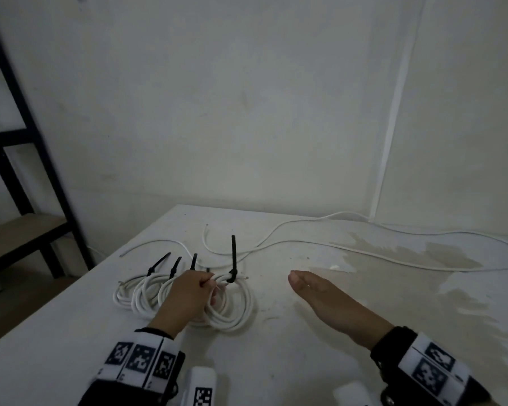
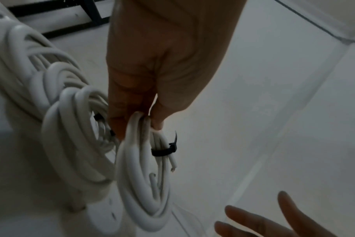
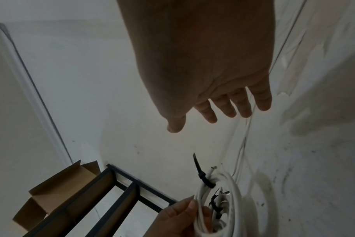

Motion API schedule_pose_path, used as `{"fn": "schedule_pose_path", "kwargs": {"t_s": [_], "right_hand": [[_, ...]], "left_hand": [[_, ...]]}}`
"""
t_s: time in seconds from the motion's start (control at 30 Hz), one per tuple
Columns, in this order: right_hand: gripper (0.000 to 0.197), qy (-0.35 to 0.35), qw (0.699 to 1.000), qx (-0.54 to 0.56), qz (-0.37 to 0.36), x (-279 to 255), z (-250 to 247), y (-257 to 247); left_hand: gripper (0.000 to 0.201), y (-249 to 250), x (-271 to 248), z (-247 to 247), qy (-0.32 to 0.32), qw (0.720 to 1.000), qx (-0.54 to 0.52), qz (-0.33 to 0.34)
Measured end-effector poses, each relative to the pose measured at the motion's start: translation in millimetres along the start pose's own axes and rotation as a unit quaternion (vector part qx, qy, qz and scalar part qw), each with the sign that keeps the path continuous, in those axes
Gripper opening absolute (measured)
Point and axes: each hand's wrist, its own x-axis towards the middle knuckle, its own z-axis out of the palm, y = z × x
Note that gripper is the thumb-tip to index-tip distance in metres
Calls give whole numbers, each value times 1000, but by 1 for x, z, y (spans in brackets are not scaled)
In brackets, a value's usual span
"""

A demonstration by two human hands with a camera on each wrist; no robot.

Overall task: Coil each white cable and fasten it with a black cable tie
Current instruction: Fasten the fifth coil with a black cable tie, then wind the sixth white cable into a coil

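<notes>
Where fingers pinch: smooth round coil (image 1: pixel 235 312).

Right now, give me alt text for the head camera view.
A left hand grips a tied white cable coil on a table, the right hand open beside it. Loose white cables lie farther back.

No readable words, numbers or brands show anywhere. The wristbands (image 1: pixel 143 360) carry only black-and-white square code patterns, with tiny marks beneath them too small to read.
</notes>
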Motion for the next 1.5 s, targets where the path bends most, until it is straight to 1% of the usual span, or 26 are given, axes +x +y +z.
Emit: {"fn": "schedule_pose_path", "kwargs": {"t_s": [0.07,0.13,0.2,0.27,0.4,0.47,0.53,0.6,0.63,0.67,0.7,0.77,0.8,0.9,1.0,1.07,1.27,1.4,1.5], "right_hand": [[56,2,1000,-20,11,5,-2,4],[58,9,999,-40,18,10,-6,10],[59,18,998,-54,25,13,-12,17],[58,24,997,-62,33,13,-19,25],[57,35,996,-71,48,14,-29,38],[58,39,995,-78,54,15,-32,42],[59,38,993,-91,57,17,-33,45],[60,40,992,-110,55,20,-35,47],[60,42,990,-120,53,22,-36,47],[61,42,989,-128,51,24,-38,48],[61,41,989,-136,51,26,-40,48],[62,35,986,-155,53,34,-44,49],[62,32,984,-165,54,39,-46,49],[63,27,980,-191,52,60,-53,50],[66,27,974,-220,47,87,-59,53],[66,33,964,-261,49,106,-66,56],[59,39,940,-329,84,154,-96,70],[54,40,920,-374,107,165,-103,81],[43,45,901,-422,94,166,-102,85]], "left_hand": [[30,-5,7,1,-19,998,55,-4],[35,-8,14,3,-32,993,113,-5],[31,-9,19,6,-47,985,164,-6],[27,-7,20,9,-45,977,208,-10],[28,-6,15,15,-39,961,275,-5],[27,-8,17,16,-51,957,286,-20],[22,-9,18,14,-54,953,297,-20],[30,-5,19,12,-43,955,291,-19],[30,0,19,11,-29,960,278,-11],[22,5,19,9,-10,965,263,3],[21,11,20,7,6,968,250,13],[38,25,24,3,32,973,226,18],[40,32,28,2,38,974,222,20],[34,51,43,5,42,968,242,44],[32,69,60,17,23,965,252,66],[32,82,73,29,9,964,252,81],[35,112,106,78,-63,948,285,128],[35,126,122,110,-114,942,294,118],[38,129,129,131,-152,939,289,108]]}}
